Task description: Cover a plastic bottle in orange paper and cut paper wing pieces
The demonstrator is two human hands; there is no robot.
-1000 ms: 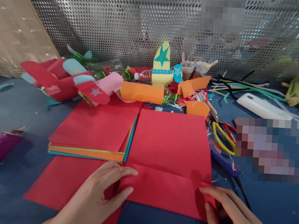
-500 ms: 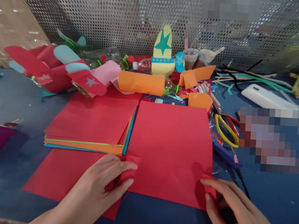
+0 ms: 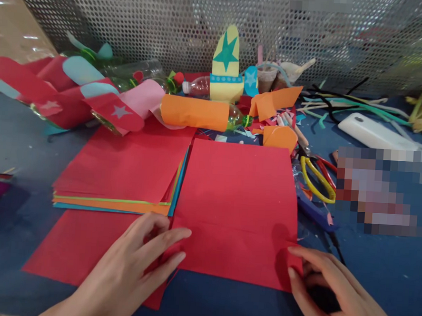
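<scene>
head view: left hand point(image 3: 133, 263) and right hand point(image 3: 331, 294) each pinch a near corner of the red sheet point(image 3: 237, 197), whose fold runs side to side between them.

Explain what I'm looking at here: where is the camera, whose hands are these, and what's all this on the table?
There is no machine here: a person works with two bare hands, and the one camera sits on their head, looking forward and down. The left hand and right hand come in from the bottom edge. Their fingers rest on the near corners of a red sheet that lies on the blue table, with a crease across its near part. Neither hand grips anything; both lie open on the paper. Left of it is a stack of coloured paper, with a second red sheet partly under the left hand. Behind lie an orange-wrapped bottle and a yellow paper shape with a green star; scissors lie at the right.
</scene>
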